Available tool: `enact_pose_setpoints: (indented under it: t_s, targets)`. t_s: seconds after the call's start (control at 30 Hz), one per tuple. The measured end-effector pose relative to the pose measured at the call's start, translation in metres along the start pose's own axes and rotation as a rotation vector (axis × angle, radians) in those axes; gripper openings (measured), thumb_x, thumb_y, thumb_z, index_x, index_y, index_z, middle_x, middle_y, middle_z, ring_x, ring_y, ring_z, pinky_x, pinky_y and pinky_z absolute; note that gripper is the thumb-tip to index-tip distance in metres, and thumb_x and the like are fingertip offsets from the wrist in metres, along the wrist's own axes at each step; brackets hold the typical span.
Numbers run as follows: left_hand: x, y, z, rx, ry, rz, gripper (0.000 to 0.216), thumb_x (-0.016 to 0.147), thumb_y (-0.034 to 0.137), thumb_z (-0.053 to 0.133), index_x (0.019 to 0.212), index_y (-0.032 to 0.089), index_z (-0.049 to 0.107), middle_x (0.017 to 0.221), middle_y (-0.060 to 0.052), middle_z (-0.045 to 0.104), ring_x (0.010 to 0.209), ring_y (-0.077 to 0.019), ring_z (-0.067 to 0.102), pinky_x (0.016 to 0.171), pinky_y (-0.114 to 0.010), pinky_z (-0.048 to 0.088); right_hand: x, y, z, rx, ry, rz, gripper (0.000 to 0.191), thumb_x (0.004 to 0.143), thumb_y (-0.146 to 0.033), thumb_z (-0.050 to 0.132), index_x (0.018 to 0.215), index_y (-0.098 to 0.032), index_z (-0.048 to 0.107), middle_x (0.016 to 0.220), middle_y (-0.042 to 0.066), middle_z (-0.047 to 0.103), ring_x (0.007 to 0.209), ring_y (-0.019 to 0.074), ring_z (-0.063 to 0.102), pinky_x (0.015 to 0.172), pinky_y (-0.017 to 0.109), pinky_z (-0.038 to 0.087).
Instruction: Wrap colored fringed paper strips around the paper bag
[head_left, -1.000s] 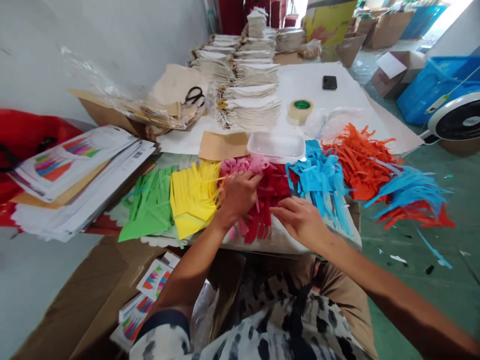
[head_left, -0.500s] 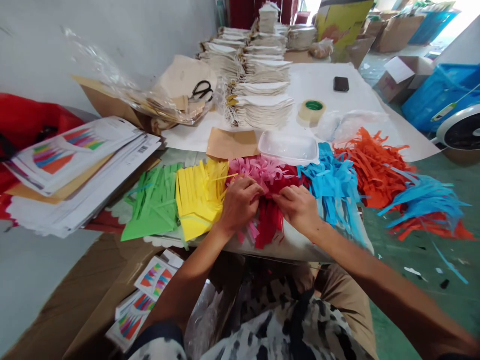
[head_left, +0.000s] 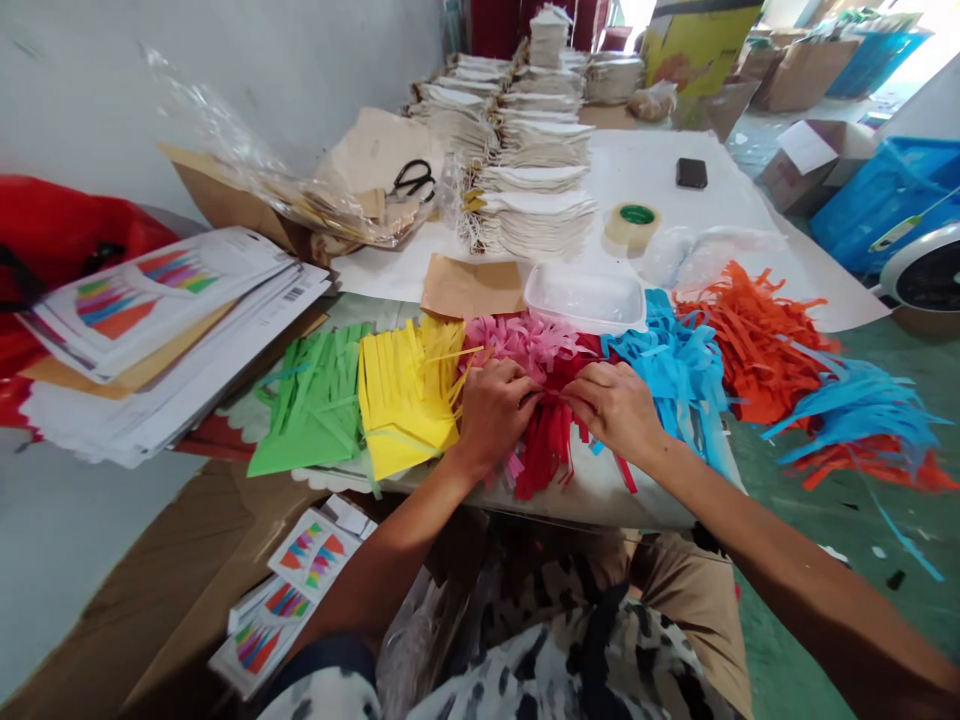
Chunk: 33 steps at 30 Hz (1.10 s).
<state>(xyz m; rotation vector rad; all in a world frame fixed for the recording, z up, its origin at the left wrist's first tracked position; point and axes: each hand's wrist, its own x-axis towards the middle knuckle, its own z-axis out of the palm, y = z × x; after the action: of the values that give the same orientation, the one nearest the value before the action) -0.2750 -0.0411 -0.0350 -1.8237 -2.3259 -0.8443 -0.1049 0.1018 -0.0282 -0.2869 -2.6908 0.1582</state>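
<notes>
Left hand (head_left: pixel 496 405) and right hand (head_left: pixel 619 402) are pinched, tips nearly meeting, on a limp crimson paper-like fringe (head_left: pixel 541 448) at the worktop's (head_left: pixel 600 497) six o'clock edge; frilly pink paper-like strips (head_left: pixel 529 338) are heaped at twelve from it, a creased yellow paper-like fringe (head_left: pixel 405 405) at nine.

Clock centred on the hands (head_left: pixel 496 408). Low passage blocked: 9 o'clock, yellow strips (head_left: pixel 409 400); 12, plastic tray (head_left: pixel 585 297); 2–3, blue strips (head_left: pixel 675 352); 6, red strips (head_left: pixel 541 458). Bare table (head_left: pixel 637 502) at 5. Open white sheet (head_left: pixel 630 160) at 1, past tape roll (head_left: pixel 624 236).
</notes>
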Motion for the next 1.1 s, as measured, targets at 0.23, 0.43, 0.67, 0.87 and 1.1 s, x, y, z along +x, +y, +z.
enact_pose_setpoints:
  t_s: [0.23,0.43,0.67,0.87,1.1]
  targets:
    - [-0.008,0.015,-0.003,0.176,0.022,0.001,0.019,0.103,0.032,0.059,0.104,0.022,0.076,0.103,-0.008,0.074,0.105,-0.0304,0.062,0.088,-0.048,0.036,-0.017,-0.005,-0.008,-0.194,-0.008,0.024,0.025,0.107,-0.029,0.053,0.106,-0.02,0.075,0.104,0.009,0.073,0.094,0.0253,0.055,0.082,0.042,0.032]
    - [-0.008,0.019,0.003,0.246,-0.042,-0.054,0.021,0.101,0.036,0.062,0.093,0.02,0.074,0.096,-0.01,0.074,0.103,-0.0312,0.063,0.086,-0.047,0.036,-0.034,-0.003,-0.005,-0.369,-0.045,0.11,0.025,0.102,-0.03,0.058,0.118,-0.017,0.072,0.12,0.012,0.071,0.102,0.0285,0.054,0.086,0.044,0.031]
    - [-0.005,0.022,0.003,0.075,0.024,-0.147,0.013,0.097,0.035,0.071,0.099,0.024,0.078,0.101,-0.006,0.076,0.102,-0.0275,0.066,0.087,-0.044,0.04,-0.034,0.009,-0.001,-0.374,-0.008,0.067,0.027,0.101,-0.034,0.063,0.12,-0.017,0.073,0.128,0.012,0.072,0.109,0.0295,0.056,0.089,0.045,0.031]
    - [-0.001,0.022,0.007,-0.156,0.104,-0.205,0.015,0.094,0.034,0.076,0.104,0.024,0.08,0.101,-0.005,0.078,0.097,-0.0244,0.07,0.089,-0.04,0.047,-0.029,0.016,-0.002,-0.269,0.122,0.053,0.016,0.103,-0.021,0.061,0.107,-0.022,0.076,0.121,0.005,0.076,0.107,0.024,0.059,0.089,0.043,0.033]
    - [0.01,0.025,0.004,-0.28,0.219,-0.255,0.014,0.093,0.031,0.078,0.101,0.021,0.074,0.099,-0.003,0.076,0.09,-0.0208,0.07,0.081,-0.034,0.05,-0.018,0.03,-0.008,0.023,0.195,0.112,0.014,0.101,-0.027,0.065,0.099,-0.023,0.078,0.115,0.005,0.077,0.106,0.0261,0.064,0.091,0.045,0.039]
